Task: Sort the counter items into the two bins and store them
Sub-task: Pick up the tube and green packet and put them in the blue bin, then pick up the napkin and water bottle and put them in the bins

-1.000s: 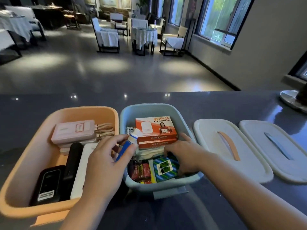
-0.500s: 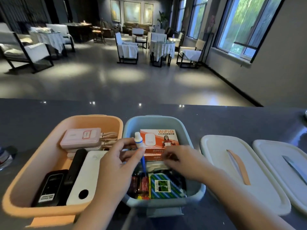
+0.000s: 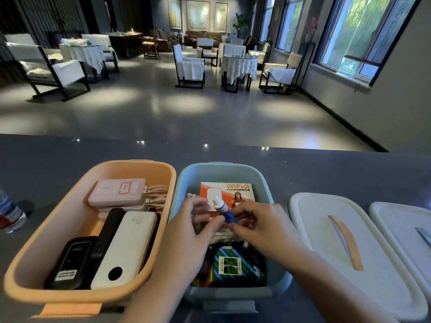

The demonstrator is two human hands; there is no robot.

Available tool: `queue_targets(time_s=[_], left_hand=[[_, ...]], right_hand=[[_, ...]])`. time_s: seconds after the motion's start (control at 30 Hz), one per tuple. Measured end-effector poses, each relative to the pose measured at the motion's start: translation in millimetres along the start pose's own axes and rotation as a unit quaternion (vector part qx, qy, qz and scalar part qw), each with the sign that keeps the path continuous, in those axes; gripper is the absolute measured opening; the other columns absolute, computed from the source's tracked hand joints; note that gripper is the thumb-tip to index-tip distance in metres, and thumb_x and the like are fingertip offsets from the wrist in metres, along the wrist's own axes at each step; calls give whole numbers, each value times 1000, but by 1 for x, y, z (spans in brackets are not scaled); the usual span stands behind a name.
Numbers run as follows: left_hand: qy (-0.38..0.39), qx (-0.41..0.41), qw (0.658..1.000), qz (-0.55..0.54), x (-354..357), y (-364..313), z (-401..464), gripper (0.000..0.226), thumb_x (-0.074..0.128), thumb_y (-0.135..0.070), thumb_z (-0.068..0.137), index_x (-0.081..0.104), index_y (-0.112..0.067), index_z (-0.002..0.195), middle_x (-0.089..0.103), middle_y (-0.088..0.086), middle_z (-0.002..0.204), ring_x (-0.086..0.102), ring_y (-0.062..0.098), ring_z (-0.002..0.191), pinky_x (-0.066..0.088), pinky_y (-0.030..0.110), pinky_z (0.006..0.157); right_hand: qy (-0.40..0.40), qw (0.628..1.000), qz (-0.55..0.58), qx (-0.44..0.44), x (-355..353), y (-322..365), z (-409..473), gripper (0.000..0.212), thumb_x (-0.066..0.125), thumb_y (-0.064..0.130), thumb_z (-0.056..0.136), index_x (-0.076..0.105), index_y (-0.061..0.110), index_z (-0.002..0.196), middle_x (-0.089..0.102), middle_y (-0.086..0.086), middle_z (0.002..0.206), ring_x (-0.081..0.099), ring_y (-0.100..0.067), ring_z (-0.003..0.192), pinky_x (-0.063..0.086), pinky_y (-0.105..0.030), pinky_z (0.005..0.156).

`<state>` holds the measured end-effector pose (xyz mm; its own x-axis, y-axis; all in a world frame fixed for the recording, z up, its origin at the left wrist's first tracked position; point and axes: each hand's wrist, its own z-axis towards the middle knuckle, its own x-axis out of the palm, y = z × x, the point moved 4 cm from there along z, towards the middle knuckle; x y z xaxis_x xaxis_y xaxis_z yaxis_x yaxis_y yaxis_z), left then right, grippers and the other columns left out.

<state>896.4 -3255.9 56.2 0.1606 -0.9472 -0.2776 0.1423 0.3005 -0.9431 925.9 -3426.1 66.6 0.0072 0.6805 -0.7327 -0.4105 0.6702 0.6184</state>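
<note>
Now we hold a little blue tube over the blue bin.

Our left hand and right hand both pinch the tube; its white cap points up; under it lies an orange box; the orange bin sits just beside, with a white power bank inside; two white lids lie on the counter.

Dark grey counter spans the lower half of my view, glossy, with small light reflections along its far edge. Directly on it, lower left: orange bin. Touching or just beside it at lower centre: blue bin. Right of the bins, two white lids lie flat: one with an orange strap, one with a grey strap, cut off at the frame edge. At far left, a plastic bottle, partly out of frame.
</note>
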Motion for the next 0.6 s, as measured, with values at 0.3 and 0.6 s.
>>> queue_targets(time_s=[0.3, 0.6], left_hand=[[-15, 73, 944, 321, -22, 12, -21, 31, 55, -39, 89, 55, -39, 120, 45, -26, 122, 31, -10, 112, 23, 17, 98], [-20, 80, 945, 316, -22, 13, -24, 27, 55, -35, 91, 57, -38, 117, 43, -24, 126, 34, -3, 118, 23, 16, 99]], right_hand=[[226, 913, -338, 10, 45, -15, 25, 12, 60, 24, 87, 66, 24, 98, 65, 3, 101, 62, -20, 90, 49, -31, 68], [205, 911, -359, 12, 48, -16, 22, 13, 52, 22, 92, 63, 22, 101, 66, 1, 101, 62, -19, 88, 50, -31, 70]])
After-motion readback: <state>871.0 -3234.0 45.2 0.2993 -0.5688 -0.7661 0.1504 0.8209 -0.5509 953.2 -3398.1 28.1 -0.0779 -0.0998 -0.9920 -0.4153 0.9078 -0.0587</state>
